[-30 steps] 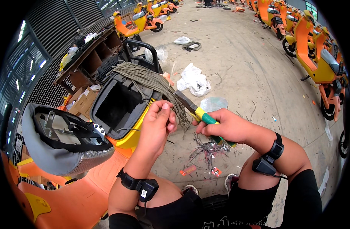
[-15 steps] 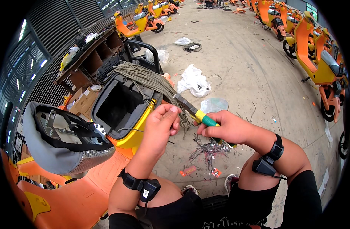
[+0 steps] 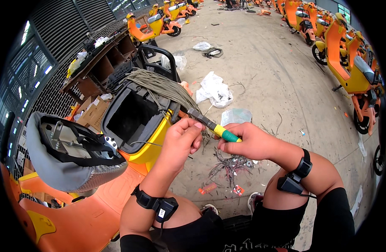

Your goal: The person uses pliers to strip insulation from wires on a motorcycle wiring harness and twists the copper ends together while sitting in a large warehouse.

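Note:
My right hand (image 3: 247,140) is closed on pliers (image 3: 221,131) with yellow and green handles and dark jaws pointing up-left. My left hand (image 3: 184,143) has thumb and fingers pinched just below the jaws; what they hold is too small to make out. Behind the jaws hangs a thick olive coil of cord (image 3: 163,84), draped over a yellow open box (image 3: 144,155) with a dark lining. Left of it is an upturned grey seat (image 3: 71,172) with metal brackets, above an orange scooter body (image 3: 71,222).
Cardboard boxes (image 3: 92,115) and a rusty shelf unit (image 3: 96,63) stand at the left. Orange-yellow scooters (image 3: 340,54) line the right and back left. Plastic bags (image 3: 216,88) and wire scraps (image 3: 228,168) litter the concrete floor.
My left hand has moved a little right and down, nearer my right hand. The plier jaws have tipped slightly lower, and the right hand has shifted slightly down.

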Motion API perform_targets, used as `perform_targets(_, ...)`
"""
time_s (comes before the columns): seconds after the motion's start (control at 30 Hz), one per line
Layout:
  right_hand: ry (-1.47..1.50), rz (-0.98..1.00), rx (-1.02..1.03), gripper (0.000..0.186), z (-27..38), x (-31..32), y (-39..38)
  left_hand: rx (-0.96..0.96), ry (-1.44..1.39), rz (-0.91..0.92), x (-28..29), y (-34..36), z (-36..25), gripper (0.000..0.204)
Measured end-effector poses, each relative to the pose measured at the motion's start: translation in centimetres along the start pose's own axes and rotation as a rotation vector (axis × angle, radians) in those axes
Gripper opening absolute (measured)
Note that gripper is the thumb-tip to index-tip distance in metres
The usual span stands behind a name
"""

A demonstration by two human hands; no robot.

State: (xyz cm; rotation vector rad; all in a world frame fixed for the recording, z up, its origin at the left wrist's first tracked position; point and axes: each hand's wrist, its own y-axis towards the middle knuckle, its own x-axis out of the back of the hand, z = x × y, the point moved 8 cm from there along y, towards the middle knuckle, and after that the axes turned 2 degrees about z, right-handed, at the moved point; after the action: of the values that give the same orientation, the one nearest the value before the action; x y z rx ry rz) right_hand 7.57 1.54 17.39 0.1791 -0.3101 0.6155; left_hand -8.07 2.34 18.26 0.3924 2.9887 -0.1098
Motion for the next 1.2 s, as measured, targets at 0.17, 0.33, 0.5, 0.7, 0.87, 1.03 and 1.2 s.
perform_targets(0.17,-0.026,-0.018,0.039,0.017,0.22,0.08,0.05,0.0,-0.003,0.001,-0.16,-0.06,-0.13,0.014)
perform_targets(0.33,-0.041,-0.024,0.025,0.017,0.17,0.07,-0.15,0.003,0.004,0.016,-0.16,-0.06,-0.08,0.014)
perform_targets(0.5,-0.031,-0.026,0.0,0.021,0.45,-0.14,0.01,-0.011,-0.03,0.01,0.05,-0.2,-0.14,0.014)
perform_targets(0.7,-0.06,-0.041,-0.02,0.029,0.16,-0.09,0.03,-0.008,-0.036,0.012,0.01,-0.37,-0.4,0.015)
perform_targets(0.87,-0.072,-0.039,-0.038,0.032,-0.05,-0.14,0.06,-0.005,-0.043,0.015,0.18,-0.33,-0.22,0.014)
perform_targets(1.03,-0.062,-0.024,-0.025,0.032,0.09,-0.31,0.08,-0.004,-0.065,0.015,0.35,-0.29,-0.06,0.013)
perform_targets(1.2,-0.047,-0.011,-0.002,0.032,0.11,-0.36,0.11,0.004,-0.072,0.024,0.3,-0.29,-0.1,0.013)
